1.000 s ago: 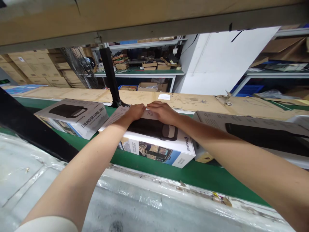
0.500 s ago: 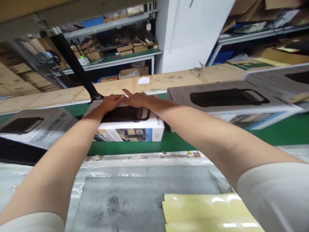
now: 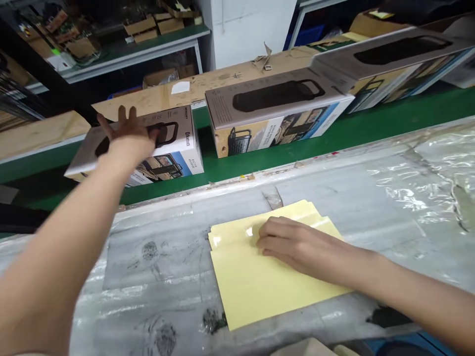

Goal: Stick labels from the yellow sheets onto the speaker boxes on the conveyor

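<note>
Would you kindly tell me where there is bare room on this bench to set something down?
Free: the plastic-covered bench right of the yellow sheets, and the patch left of them, under the left forearm. The right hand rests on the sheets. Crowded: the green belt, where three boxes lie; the left hand covers the nearest box.

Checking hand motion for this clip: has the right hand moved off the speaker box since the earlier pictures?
Yes. The right hand has left the speaker box on the green belt and come back toward the person, onto the yellow sheets.
</note>
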A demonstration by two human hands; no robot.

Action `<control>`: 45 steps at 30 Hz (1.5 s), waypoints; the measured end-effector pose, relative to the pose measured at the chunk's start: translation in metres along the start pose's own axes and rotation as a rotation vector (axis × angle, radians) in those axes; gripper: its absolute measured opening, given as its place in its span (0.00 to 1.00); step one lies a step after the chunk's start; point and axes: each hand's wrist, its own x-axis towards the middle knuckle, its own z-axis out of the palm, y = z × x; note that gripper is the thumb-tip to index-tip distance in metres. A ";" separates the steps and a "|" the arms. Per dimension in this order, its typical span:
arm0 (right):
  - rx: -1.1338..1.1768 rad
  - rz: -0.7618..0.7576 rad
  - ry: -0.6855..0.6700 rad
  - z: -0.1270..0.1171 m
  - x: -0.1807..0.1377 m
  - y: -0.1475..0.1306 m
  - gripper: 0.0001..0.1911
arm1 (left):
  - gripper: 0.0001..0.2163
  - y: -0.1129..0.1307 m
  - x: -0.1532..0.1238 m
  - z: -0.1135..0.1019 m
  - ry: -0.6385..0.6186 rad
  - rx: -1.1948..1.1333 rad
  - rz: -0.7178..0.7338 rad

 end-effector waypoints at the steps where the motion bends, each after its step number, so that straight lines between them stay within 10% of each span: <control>1: -0.008 0.007 0.001 0.007 -0.005 -0.002 0.15 | 0.20 0.014 -0.031 -0.001 0.060 -0.064 0.069; 3: -0.043 0.010 -0.008 0.014 -0.005 -0.002 0.14 | 0.15 0.041 -0.098 0.003 0.091 -0.269 0.261; 6: -0.091 -0.021 -0.056 0.011 0.008 0.003 0.13 | 0.09 0.071 -0.190 0.026 -0.239 -0.548 0.541; 10: 0.013 -0.168 -0.125 0.003 0.031 0.015 0.12 | 0.08 0.084 -0.242 0.058 -0.407 -0.679 0.585; 32: 0.291 -0.254 -0.031 0.016 0.020 0.039 0.13 | 0.11 0.076 -0.244 0.076 -0.223 -0.650 0.665; 40: 0.717 0.075 -0.103 -0.004 0.014 0.036 0.10 | 0.10 0.084 -0.264 0.076 0.002 -0.450 0.822; 45: 1.110 0.190 0.035 -0.036 0.015 0.052 0.18 | 0.10 0.066 -0.199 0.047 0.007 -0.567 0.923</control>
